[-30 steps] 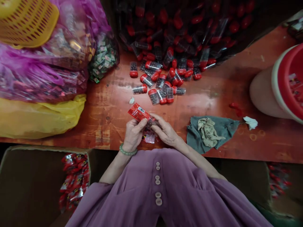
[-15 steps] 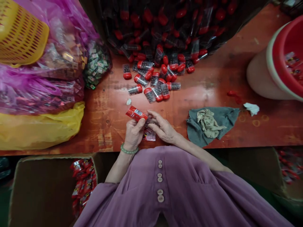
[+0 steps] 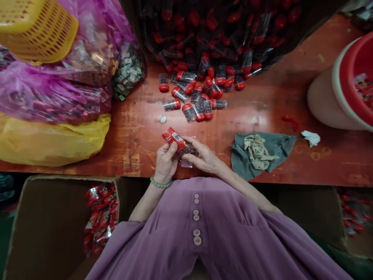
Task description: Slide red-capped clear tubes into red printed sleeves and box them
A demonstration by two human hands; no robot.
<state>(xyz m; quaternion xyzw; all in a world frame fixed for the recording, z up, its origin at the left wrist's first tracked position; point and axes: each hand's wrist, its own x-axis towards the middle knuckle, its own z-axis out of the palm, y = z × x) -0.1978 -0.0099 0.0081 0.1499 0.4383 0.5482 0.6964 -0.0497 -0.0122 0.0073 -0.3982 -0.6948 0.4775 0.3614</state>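
Observation:
Close to the table's front edge, my left hand [image 3: 166,162] pinches a small red printed packet [image 3: 171,135] with a barcode on it, thumb on top. My right hand [image 3: 205,157] has its fingers curled round the packet's other end, where dark beads show through clear plastic. Whether those beads sit in a separate tube is hidden by the fingers. Beneath both hands lies another clear packet [image 3: 185,162] with pink and red print, partly covered. Beyond them are several red-capped clear tubes [image 3: 198,112] filled with dark beads, lying in a loose pile.
A dark container [image 3: 303,27] of red-capped tubes opens toward me. At left are stuffed bags [image 3: 55,142] and a yellow basket [image 3: 68,33]; at right, cloths [image 3: 241,155] and a bucket [image 3: 323,97]. Below the table edge stands a cardboard box [image 3: 43,217] with red packets [image 3: 100,217].
The view has shifted slightly. The red packet is tilted more steeply, and more of its clear, bead-filled end shows between my hands. Both hands keep their grip.

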